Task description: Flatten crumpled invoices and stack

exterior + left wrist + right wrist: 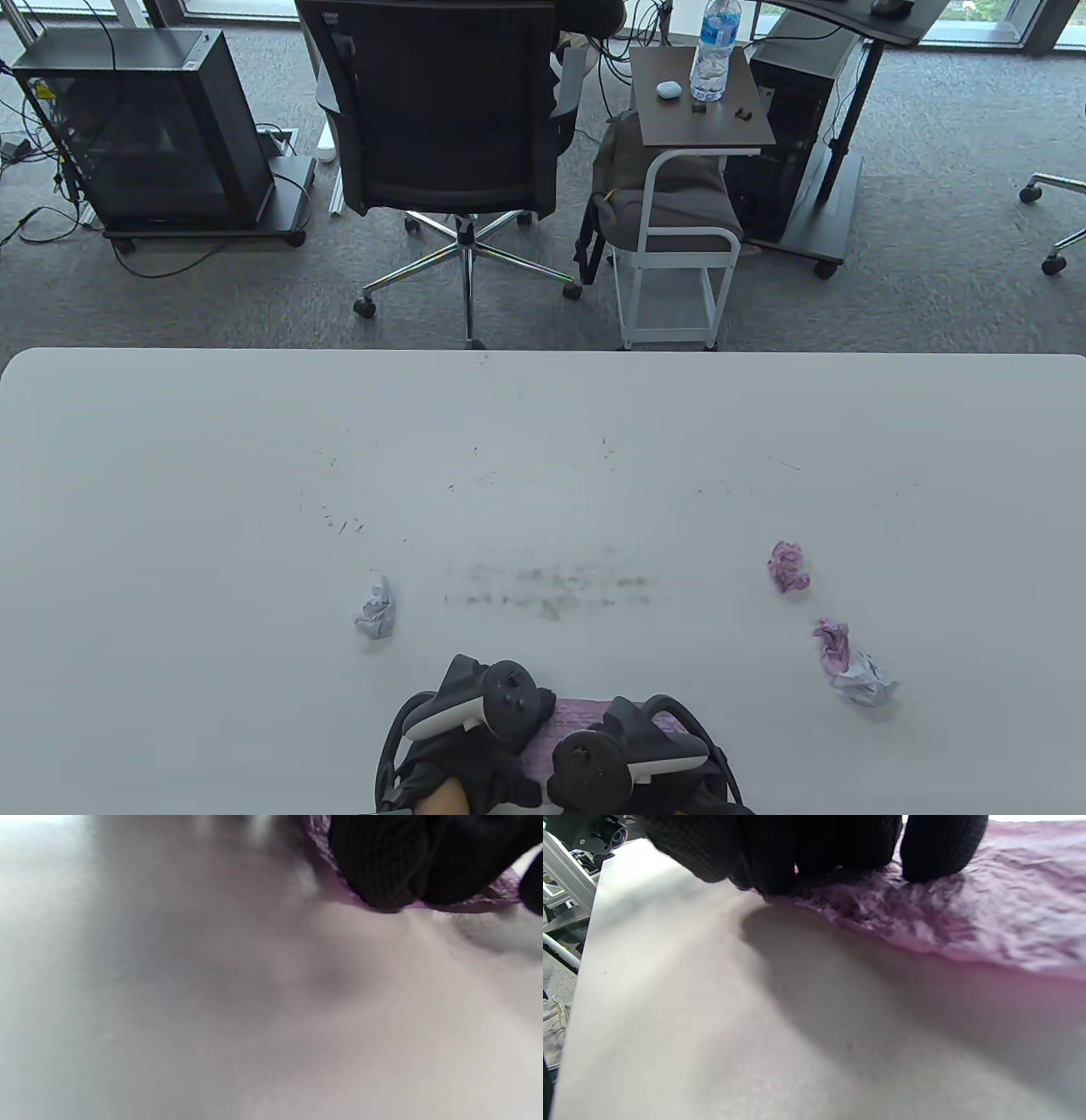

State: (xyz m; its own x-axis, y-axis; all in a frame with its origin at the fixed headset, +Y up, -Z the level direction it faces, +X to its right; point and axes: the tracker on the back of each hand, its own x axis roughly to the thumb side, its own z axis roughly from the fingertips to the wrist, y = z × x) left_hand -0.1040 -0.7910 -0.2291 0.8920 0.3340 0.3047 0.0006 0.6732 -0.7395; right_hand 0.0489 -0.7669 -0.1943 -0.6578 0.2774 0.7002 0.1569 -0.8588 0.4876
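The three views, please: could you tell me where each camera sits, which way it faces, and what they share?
Table view: high above the white table, looking down and out to an office chair; both tracker-strapped hands, left hand and right hand, on a pink invoice.
Left wrist view: low at the tabletop; gloved fingers at the pink sheet's edge.
Right wrist view: low, along the table; fingers pressing the wrinkled sheet.
Shared: the pink invoice appears in all three.
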